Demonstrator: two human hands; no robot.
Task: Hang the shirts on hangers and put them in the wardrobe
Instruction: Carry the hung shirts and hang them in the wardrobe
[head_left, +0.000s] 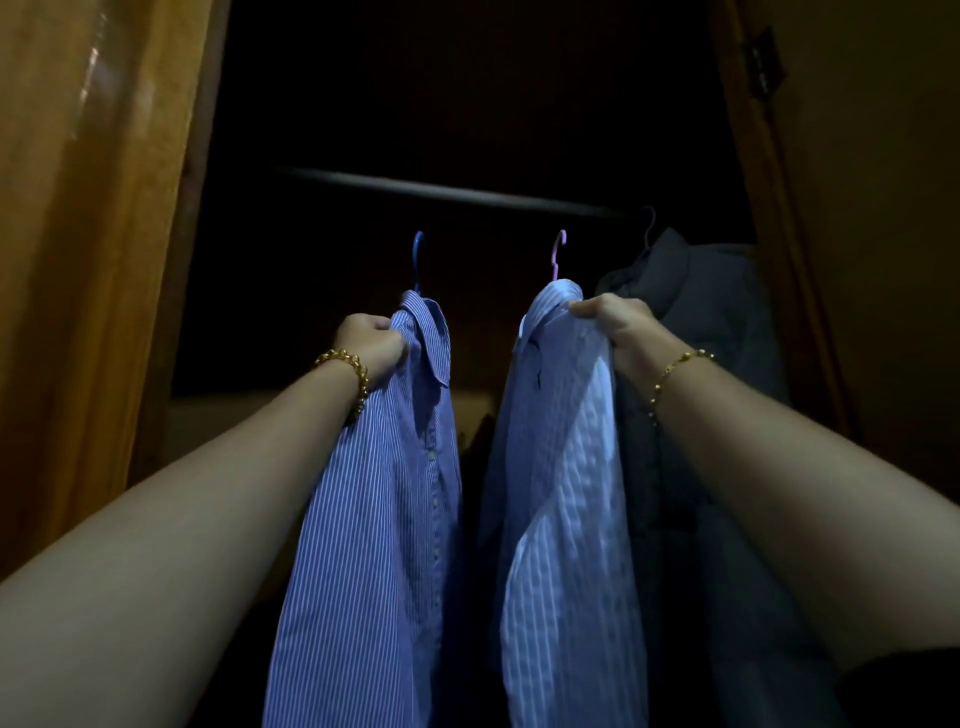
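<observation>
Both hands' fingers are clutching shirts below the rail (452, 195): left hand (371, 343) the blue striped shirt (384, 493), right hand (610, 322) the pale shirt (561, 493).

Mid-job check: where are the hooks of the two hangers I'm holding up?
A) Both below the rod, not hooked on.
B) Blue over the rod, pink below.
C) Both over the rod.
A: the blue hook and the pink hook both show below the rod, a dark gap between, while the left hand grips the darker blue shirt and the right hand the paler shirt.
</observation>
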